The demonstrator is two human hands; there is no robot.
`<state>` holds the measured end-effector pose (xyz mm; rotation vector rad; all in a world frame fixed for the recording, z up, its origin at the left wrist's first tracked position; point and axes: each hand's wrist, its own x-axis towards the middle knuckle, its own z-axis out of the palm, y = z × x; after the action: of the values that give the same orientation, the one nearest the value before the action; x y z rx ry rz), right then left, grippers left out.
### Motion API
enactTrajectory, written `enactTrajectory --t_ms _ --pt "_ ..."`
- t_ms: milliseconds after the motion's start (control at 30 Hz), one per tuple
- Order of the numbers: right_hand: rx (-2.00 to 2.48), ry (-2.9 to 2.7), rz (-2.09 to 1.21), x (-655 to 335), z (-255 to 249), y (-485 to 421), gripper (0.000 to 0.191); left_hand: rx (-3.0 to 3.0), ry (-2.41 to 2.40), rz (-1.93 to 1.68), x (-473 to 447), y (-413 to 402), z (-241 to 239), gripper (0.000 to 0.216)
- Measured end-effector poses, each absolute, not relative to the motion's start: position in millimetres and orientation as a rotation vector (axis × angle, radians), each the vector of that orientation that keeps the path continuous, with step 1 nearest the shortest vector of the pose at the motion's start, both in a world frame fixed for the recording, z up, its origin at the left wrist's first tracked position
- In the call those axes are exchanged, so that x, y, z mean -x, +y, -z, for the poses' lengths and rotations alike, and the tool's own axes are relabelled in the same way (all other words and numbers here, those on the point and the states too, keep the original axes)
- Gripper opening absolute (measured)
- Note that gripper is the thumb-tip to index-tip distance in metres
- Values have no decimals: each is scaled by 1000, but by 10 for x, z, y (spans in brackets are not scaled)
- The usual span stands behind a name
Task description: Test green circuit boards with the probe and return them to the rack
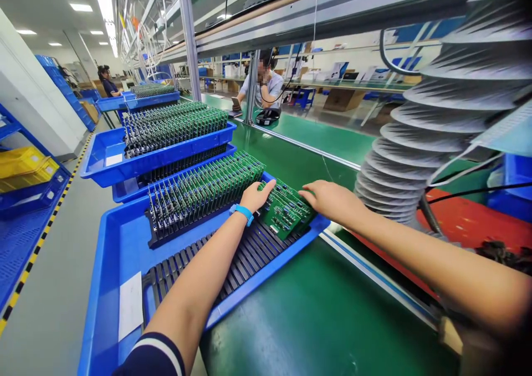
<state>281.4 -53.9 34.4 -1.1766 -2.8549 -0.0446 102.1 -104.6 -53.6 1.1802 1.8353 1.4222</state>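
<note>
A small stack of green circuit boards (285,212) stands tilted in the black slotted rack (245,254) of the near blue tray (120,243). My left hand (255,196), with a blue wristband, presses its fingers against the left side of the stack. From the right, my right hand (328,197) closes on the stack's other side. Both hands grip the boards between them. A long row of upright green boards (199,190) fills the rack slots behind my left hand.
More blue trays (158,154) full of boards are stacked behind. A green workbench (316,315) lies to the right, with a ribbed grey hose (436,116) and a red mat (469,226). A person sits across the bench; another stands far left. Yellow bins (25,165) sit on the left.
</note>
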Motion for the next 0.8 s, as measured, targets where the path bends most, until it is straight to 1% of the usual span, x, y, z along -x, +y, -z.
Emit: enactTrajectory --t_ms 100,167,300,367,467,500,567,700,800 --pt "1022 -2883 128 -2786 -407 -699 29 -1180 1826 -1431 -1018 -1029 553 26" --pt "1062 -2958 51 -2749 -415 -790 26 -1170 1833 -1439 -1029 -1023 560 26" --pt "1231 -2971 -119 -2705 -361 -842 28 -1142 1892 -1465 -1061 -1048 544 28" --pt "1287 -2930 -273 -2718 -339 -825 26 -1141 1908 -1473 -1067 -1071 527 28" --pt "1465 -2789 -656 -2762 -342 -804 23 -1138 1909 -1465 -1070 -1096 501 26" --pt "1507 -2754 -734 -2776 -348 -801 23 -1131 1906 -1457 -1072 -1101 493 25" --pt "1519 -2771 -679 -2798 -356 -798 22 -1114 1896 -1430 -1080 -1108 477 25" --pt "1420 -2892 -299 -2833 -355 -776 18 -1078 1836 -1363 -1059 -1120 437 27" --pt "1365 -2938 -202 -2897 -416 -769 19 -1025 1752 -1348 -972 -1126 431 32"
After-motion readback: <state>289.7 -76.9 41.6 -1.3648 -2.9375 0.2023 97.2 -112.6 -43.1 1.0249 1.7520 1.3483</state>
